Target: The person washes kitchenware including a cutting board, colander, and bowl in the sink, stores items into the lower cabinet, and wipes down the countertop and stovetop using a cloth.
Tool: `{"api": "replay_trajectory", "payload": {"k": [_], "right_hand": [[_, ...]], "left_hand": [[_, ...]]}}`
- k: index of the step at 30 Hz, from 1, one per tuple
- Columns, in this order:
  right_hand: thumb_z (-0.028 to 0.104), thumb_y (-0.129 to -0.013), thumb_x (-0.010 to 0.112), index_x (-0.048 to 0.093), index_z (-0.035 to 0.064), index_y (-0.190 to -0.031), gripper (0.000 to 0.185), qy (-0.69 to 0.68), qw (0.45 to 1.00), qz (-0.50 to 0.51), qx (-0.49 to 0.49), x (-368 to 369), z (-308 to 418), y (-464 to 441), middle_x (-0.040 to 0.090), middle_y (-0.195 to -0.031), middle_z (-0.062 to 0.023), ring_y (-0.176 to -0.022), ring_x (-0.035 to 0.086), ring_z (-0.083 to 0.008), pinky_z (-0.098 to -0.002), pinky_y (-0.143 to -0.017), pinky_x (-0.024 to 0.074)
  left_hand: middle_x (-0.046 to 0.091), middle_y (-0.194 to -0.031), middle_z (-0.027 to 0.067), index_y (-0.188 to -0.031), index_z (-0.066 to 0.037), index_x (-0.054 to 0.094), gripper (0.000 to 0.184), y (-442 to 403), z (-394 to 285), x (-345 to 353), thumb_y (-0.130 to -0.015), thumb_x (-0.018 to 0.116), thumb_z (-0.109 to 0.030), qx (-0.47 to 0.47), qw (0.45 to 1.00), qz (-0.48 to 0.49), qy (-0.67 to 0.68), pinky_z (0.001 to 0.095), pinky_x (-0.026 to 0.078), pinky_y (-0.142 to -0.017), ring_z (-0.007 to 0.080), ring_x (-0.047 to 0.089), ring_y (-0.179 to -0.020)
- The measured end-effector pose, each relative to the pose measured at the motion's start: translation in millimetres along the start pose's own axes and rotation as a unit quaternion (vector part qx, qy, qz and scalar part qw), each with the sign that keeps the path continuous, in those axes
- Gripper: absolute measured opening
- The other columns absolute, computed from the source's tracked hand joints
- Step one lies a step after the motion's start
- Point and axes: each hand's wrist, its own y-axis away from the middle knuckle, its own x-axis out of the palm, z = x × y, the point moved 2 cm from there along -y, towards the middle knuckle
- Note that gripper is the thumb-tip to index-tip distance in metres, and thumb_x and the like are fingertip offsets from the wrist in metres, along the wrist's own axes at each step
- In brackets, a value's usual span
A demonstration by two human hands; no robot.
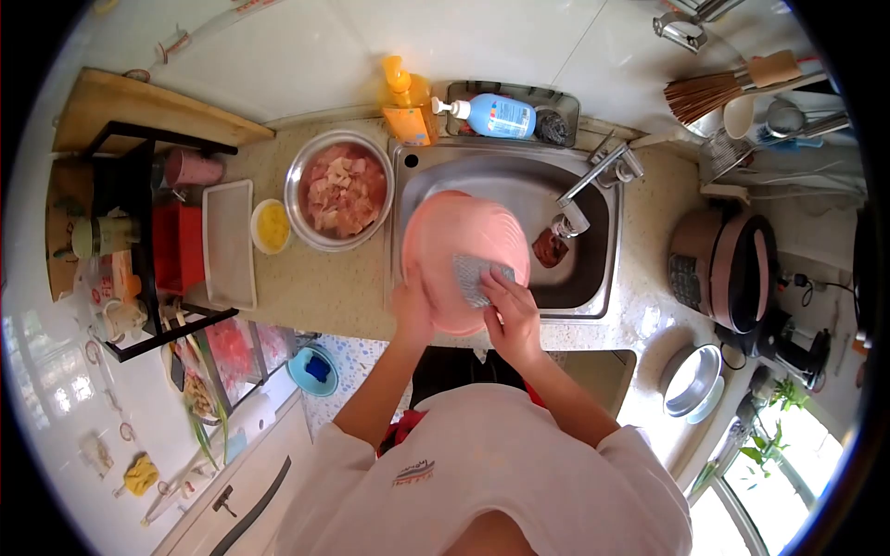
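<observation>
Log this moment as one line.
left hand: on pink basin | right hand: holds grey pad against basin | basin: over sink

Pink plastic basin point(450, 230) (smooth, glossy)

Left hand point(414, 308) holds pink basin point(454, 227), right hand point(513, 313) presses grey cloth point(469, 279) to it.

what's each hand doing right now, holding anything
Left hand: closed on the side of the pink bowl, holding it.
Right hand: holding the grey scrub pad against the bowl's surface.
</observation>
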Motion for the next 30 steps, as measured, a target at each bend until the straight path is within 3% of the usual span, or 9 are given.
{"api": "replay_trajectory", "payload": {"k": [3, 6, 10, 17, 18, 21, 22, 26, 30], "right_hand": [[0.001, -0.081, 0.068, 0.072, 0.0021, -0.112, 0.031, 0.111, 0.988, -0.034, -0.097, -7, 5, -56, 0.072, -0.125, -0.0158, -0.119, 0.067, -0.0369, -0.0468, -0.101, 0.0508], [0.008, -0.087, 0.068, 0.073, 0.0023, -0.111, 0.025, 0.073, 0.997, -0.002, -0.011, -12, -24, -101, 0.074, -0.116, -0.0176, -0.110, 0.070, -0.0336, -0.0413, -0.094, 0.0523], [0.020, -0.097, 0.066, 0.072, 0.0012, -0.109, 0.023, -0.136, 0.927, 0.034, 0.349, -27, -74, -100, 0.074, -0.097, -0.0086, -0.088, 0.068, -0.0181, -0.0324, -0.078, 0.0508], [0.020, -0.102, 0.065, 0.061, 0.0080, -0.084, 0.022, -0.286, 0.847, -0.138, 0.427, -4, -96, 5, 0.047, -0.072, 0.0077, -0.068, 0.038, -0.0032, -0.0255, -0.059, 0.0293], [0.026, -0.101, 0.065, 0.065, 0.0004, -0.095, 0.026, -0.236, 0.882, -0.125, 0.387, 2, -87, 22, 0.054, -0.075, 0.0009, -0.072, 0.047, -0.0106, -0.0312, -0.064, 0.0412], [0.015, -0.097, 0.068, 0.065, -0.0013, -0.097, 0.017, -0.107, 0.919, -0.098, 0.368, 20, -42, 53, 0.069, -0.089, -0.0128, -0.081, 0.061, -0.0219, -0.0352, -0.073, 0.0497], [0.011, -0.093, 0.070, 0.067, -0.0009, -0.101, 0.015, -0.069, 0.960, -0.125, 0.240, 21, -22, 46, 0.071, -0.099, -0.0146, -0.091, 0.065, -0.0263, -0.0375, -0.078, 0.0510], [0.003, -0.078, 0.075, 0.071, 0.0006, -0.113, 0.035, 0.080, 0.993, -0.068, -0.049, 7, 16, 20, 0.072, -0.124, -0.0144, -0.117, 0.067, -0.0331, -0.0453, -0.092, 0.0515], [-0.003, -0.074, 0.071, 0.071, -0.0012, -0.109, 0.035, 0.094, 0.991, -0.075, -0.054, -8, 22, -15, 0.074, -0.119, -0.0138, -0.114, 0.069, -0.0303, -0.0453, -0.095, 0.0499]], "left_hand": [[0.071, -0.103, 0.0094, -0.111, 0.006, 0.069, 0.065, 31, -14, 23, -0.105, 0.054, -0.057, 0.048, 0.998, 0.008, -0.029, 0.0311, 0.054, -0.077, 0.0152, 0.066, -0.089], [0.070, -0.094, 0.0075, -0.100, 0.008, 0.070, 0.062, 42, -22, 20, -0.105, 0.057, -0.053, 0.105, 0.989, 0.016, -0.100, 0.0314, 0.052, -0.073, 0.0132, 0.061, -0.082], [0.072, -0.101, 0.0093, -0.106, 0.006, 0.070, 0.062, 36, -30, -12, -0.105, 0.055, -0.054, 0.047, 0.979, 0.056, -0.189, 0.0307, 0.054, -0.077, 0.0145, 0.066, -0.087], [0.058, -0.145, 0.0135, -0.147, 0.001, 0.046, 0.066, 44, -52, 4, -0.109, 0.044, -0.053, 0.047, 0.961, 0.094, 0.256, 0.0410, 0.050, -0.105, 0.0246, 0.060, -0.126], [0.055, -0.149, 0.0133, -0.150, 0.001, 0.042, 0.067, 40, -49, 12, -0.110, 0.042, -0.053, 0.054, 0.955, 0.105, 0.271, 0.0420, 0.049, -0.108, 0.0254, 0.057, -0.130], [0.054, -0.149, 0.0130, -0.151, 0.001, 0.040, 0.070, 30, -36, 41, -0.110, 0.041, -0.055, 0.069, 0.976, 0.040, 0.201, 0.0425, 0.050, -0.107, 0.0252, 0.059, -0.128], [0.055, -0.147, 0.0129, -0.150, 0.002, 0.041, 0.070, 29, -36, 48, -0.109, 0.041, -0.055, 0.074, 0.985, 0.003, 0.157, 0.0423, 0.052, -0.105, 0.0247, 0.061, -0.125], [0.069, -0.109, 0.0087, -0.126, 0.004, 0.058, 0.065, 30, -37, 62, -0.108, 0.044, -0.057, 0.072, 0.997, 0.012, 0.024, 0.0381, 0.058, -0.079, 0.0214, 0.069, -0.088], [0.063, -0.068, 0.0053, -0.083, 0.001, 0.066, 0.059, 33, -34, 46, -0.106, 0.054, -0.053, 0.254, 0.952, 0.034, -0.164, 0.0381, 0.049, -0.056, 0.0173, 0.061, -0.059]]}}
